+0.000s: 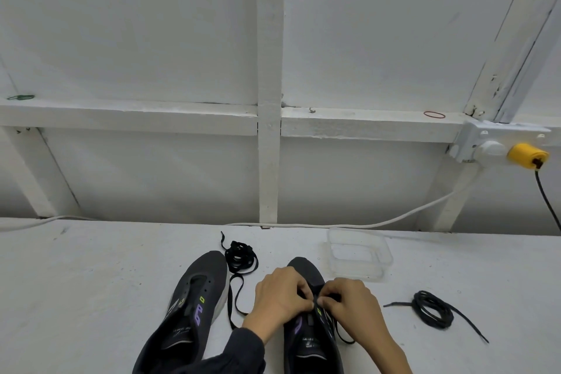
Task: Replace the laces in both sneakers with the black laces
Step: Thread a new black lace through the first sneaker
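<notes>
Lacing is the step in hand, on the right sneaker (pixel 312 328). Both hands meet over its eyelets: the left hand (pixel 279 297) and the right hand (pixel 352 302) each pinch a bit of lace (pixel 341 334) at the fingertips, thumbs nearly touching; black strands trail off the shoe's right side. Whether this lace is going in or coming out I cannot tell for sure. The left sneaker (pixel 189 300) stands just beside, its eyelets bare. A flat black lace bundle (pixel 241 256) lies at the far side between the shoes, one tail running near. A rounder dark coil (pixel 432 308) lies well apart to the right, near an empty clear tub (pixel 358 252). Next move, as I judge it: draw the pinched end through its eyelet, evenly, then cross to the opposite row.
</notes>
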`<state>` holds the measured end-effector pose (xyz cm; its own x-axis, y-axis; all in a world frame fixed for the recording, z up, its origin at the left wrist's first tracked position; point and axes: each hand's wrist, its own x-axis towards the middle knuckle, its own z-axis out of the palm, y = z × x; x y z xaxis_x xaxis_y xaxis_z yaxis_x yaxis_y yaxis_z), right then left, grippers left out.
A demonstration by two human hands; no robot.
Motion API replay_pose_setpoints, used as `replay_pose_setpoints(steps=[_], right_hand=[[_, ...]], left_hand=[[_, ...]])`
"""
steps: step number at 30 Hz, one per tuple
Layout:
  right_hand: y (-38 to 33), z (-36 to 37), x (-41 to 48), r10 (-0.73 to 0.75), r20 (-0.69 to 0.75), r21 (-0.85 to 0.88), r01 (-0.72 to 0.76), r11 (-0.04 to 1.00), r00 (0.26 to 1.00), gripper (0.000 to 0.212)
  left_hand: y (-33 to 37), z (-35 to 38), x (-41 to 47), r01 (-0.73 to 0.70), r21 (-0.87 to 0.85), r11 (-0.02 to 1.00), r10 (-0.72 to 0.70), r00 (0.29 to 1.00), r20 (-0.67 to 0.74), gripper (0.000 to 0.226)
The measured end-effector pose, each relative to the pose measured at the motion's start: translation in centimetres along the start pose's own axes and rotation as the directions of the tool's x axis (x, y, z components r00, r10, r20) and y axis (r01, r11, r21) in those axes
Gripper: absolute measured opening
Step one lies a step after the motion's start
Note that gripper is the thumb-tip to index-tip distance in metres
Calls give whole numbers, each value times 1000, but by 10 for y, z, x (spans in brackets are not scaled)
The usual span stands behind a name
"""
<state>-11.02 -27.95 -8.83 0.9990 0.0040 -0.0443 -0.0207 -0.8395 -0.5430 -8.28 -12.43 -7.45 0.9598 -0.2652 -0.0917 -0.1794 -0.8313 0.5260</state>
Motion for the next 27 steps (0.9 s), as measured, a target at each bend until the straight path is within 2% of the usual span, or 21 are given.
replay_pose_setpoints(steps=[2, 4, 7, 11, 15, 21, 24, 27], right_hand=[[2, 2, 1, 25, -15, 34, -25, 999, 1000, 17], [6, 1, 2, 63, 11, 175, -64, 982, 998, 20], [11, -3, -1, 88, 99, 448, -123, 886, 991, 18], [9, -3, -5, 105, 101, 597, -145, 789, 989, 5], [5, -3, -4, 123, 126, 588, -174, 790, 984, 19], [2, -5, -2, 120, 129, 573, -173, 801, 984, 18], [0, -5, -5, 115, 103, 559, -153, 815, 988, 18], [-1, -2, -6, 92, 54, 509, -107, 854, 994, 29]], left_hand=[[-4, 4, -1, 1, -31, 1000, -2, 1000, -16, 17], [-8, 9, -3, -5, -53, 999, 2, 999, -43, 18], [-11, 16, -5, -24, -63, 998, 20, 998, -66, 19], [-11, 23, -6, -36, -12, 999, 34, 994, -103, 19], [-16, 27, -4, -81, -59, 995, 76, 994, -84, 15], [-31, 26, -3, -109, -260, 959, 100, 994, -46, 9], [-33, 22, -4, -102, -424, 900, 71, 994, -87, 8], [-38, 19, -4, -102, -593, 798, -15, 982, -189, 25]])
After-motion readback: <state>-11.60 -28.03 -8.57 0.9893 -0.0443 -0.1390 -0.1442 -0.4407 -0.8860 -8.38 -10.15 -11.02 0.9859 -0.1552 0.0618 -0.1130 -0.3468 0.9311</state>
